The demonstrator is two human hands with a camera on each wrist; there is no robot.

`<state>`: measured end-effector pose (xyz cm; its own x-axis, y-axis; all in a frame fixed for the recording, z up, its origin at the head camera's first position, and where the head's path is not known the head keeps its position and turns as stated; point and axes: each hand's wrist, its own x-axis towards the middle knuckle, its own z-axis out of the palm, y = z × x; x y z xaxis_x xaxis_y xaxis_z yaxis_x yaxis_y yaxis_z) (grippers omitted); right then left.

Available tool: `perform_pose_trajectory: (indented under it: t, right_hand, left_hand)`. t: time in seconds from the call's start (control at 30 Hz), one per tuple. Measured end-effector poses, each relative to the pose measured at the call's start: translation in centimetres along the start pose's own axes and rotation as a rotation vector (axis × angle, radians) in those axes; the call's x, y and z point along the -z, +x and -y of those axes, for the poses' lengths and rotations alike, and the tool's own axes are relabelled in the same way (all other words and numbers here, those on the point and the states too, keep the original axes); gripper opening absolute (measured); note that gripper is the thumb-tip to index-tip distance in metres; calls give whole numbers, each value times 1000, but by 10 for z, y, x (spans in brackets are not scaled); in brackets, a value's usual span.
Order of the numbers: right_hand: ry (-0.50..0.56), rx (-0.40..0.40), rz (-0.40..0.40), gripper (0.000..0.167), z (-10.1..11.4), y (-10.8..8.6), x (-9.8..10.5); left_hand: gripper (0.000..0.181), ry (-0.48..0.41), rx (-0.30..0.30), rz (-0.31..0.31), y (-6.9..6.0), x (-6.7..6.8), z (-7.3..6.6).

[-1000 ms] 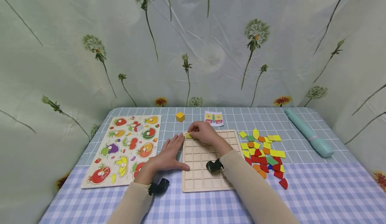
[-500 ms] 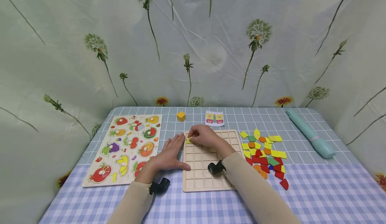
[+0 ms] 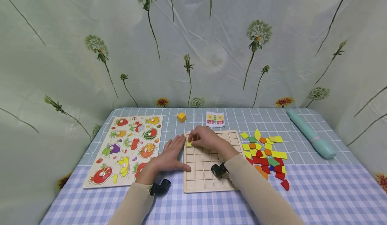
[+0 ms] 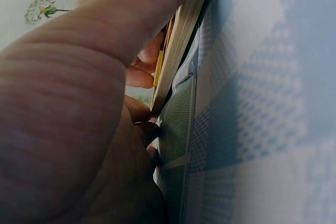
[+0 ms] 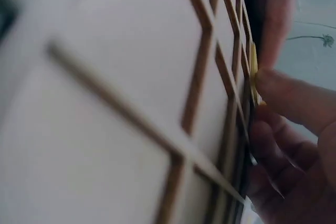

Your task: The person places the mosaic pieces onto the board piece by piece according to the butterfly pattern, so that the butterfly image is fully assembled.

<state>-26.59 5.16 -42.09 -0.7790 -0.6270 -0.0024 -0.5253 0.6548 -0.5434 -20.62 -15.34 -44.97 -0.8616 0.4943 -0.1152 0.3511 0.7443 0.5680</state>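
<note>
One right hand [image 3: 207,138] pinches one small yellow piece [image 3: 189,144] narrowly between thumb and fingers, at the far-left portion of one wooden grid board [image 3: 199,184]. The piece lies roughly parallel to the board's face; its long axis cannot be told, the fingers covering much of it. One left hand [image 3: 169,157], fingers extended and thumb spread wide, steadies the board's left edge. Two green pieces [image 3: 273,162] show among those at right; one butterfly card [image 3: 215,119] lies beyond. Relative to one second earlier, the yellow piece sits nearer the person.
</note>
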Motion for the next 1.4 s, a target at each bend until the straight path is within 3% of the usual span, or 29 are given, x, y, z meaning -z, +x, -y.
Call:
perform_pose_trajectory:
  t: [0.17, 0.37, 0.53, 0.67, 0.8, 0.93, 1.1, 1.4]
  right_hand:
    - [14, 52, 11, 14, -2, -14, 8]
    - [116, -13, -59, 20, -11, -42, 21]
    - [51, -148, -168, 23, -25, -63, 36]
    - [-26, -302, -235, 26, -40, -77, 50]
    - [-83, -440, -254, 32, -58, -90, 63]
    - [-119, -533, -217, 35, -79, -100, 71]
    - [-98, -550, -173, 35, -94, -107, 72]
    - [-33, -570, -206, 22, -99, -109, 67]
  left_hand:
    - [122, -10, -15, 15, -1, 1, 1]
    - [124, -6, -5, 36, -1, 3, 0]
    - [123, 9, 7, 37, 0, 1, 0]
    - [123, 6, -4, 26, 0, -1, 1]
    - [122, 4, -14, 26, -2, -1, 1]
    - [122, 14, -25, 19, -1, 1, 0]
    - [122, 37, -18, 4, 2, 0, -1]
    - [122, 46, -11, 10, 2, -2, 1]
